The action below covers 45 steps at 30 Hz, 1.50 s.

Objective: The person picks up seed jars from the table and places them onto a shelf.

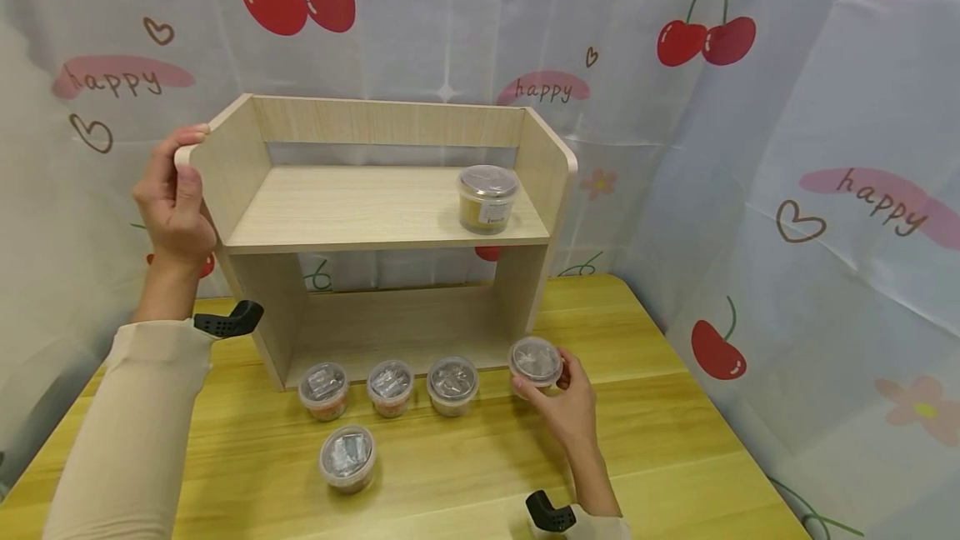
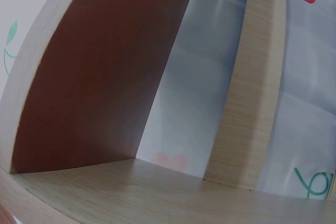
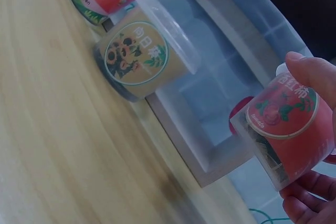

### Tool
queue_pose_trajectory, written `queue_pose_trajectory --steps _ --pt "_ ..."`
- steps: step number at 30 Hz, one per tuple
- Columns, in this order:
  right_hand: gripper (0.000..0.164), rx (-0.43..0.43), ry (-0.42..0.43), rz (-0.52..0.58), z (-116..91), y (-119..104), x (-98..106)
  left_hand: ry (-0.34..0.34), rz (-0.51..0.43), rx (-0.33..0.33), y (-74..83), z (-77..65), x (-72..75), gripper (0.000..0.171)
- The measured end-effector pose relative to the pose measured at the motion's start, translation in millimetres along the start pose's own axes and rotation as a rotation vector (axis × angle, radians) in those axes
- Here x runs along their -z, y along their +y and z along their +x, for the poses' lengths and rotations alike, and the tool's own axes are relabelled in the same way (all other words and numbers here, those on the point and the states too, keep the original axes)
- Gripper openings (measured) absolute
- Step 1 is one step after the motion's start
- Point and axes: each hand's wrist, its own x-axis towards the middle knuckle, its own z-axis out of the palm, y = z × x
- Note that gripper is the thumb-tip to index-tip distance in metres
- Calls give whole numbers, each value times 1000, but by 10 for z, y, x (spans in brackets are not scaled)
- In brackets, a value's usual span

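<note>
At the head view's left, my left hand (image 1: 177, 207) grips the upper front edge of a two-tier wooden shelf (image 1: 352, 202), thumb on the near side. Only the shelf's side panel (image 2: 100, 72) and boards show in the left wrist view, not that hand. My right hand (image 1: 567, 413) holds a small clear lidded tub (image 1: 536, 359) by its sides, in front of the shelf's right end. A red label with a tomato picture is on this tub (image 3: 294, 129) in the right wrist view, where thumb and fingers (image 3: 315, 77) clasp it.
A yellow-labelled tub (image 1: 487, 200) stands on the upper tier, at the right. Several lidded tubs, one with a sunflower label (image 3: 139, 51), stand on the yellow wooden table (image 1: 652, 407) before the shelf. A printed curtain (image 1: 450, 23) hangs behind.
</note>
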Motion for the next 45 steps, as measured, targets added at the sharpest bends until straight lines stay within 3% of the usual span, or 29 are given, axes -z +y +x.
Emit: queue_pose_trajectory --steps 13,45 --pt "81 96 33 -20 10 -163 17 -2 19 -7 64 11 0 36" --pt "76 253 -130 72 17 -789 32 -10 30 -24 76 -24 -1 36"
